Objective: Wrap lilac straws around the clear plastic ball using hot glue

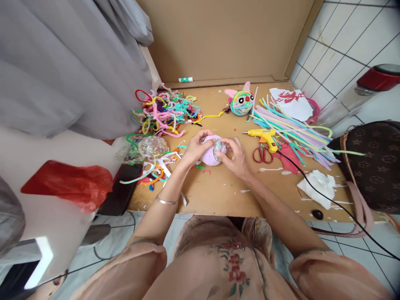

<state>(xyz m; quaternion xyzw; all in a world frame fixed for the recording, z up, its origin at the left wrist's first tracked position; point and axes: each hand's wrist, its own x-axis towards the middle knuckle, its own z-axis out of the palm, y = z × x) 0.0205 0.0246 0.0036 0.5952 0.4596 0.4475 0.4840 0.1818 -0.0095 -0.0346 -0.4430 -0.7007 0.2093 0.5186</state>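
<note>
Between my hands, over the middle of the table, is a ball (208,156) wrapped in lilac pipe cleaners, with a clear, bluish patch showing on its right side. My left hand (196,146) grips it from the left, thumb across the top. On the other side, the thumb and fingers of my right hand (235,158) close around the uncovered part. Beyond them sits a decorated ball (241,104) with pink ears, googly eyes and a red nose. A yellow glue gun (264,135) lies right of my hands, beside red-handled scissors (263,154).
Tangled colourful pipe cleaners (165,110) heap at the back left, with a clear ball (153,146) before them. Straight pipe cleaners (300,129) spread out at right. The glue gun's black cord (308,183) crosses the right side, near a white tissue (318,187) and brown bag (371,166).
</note>
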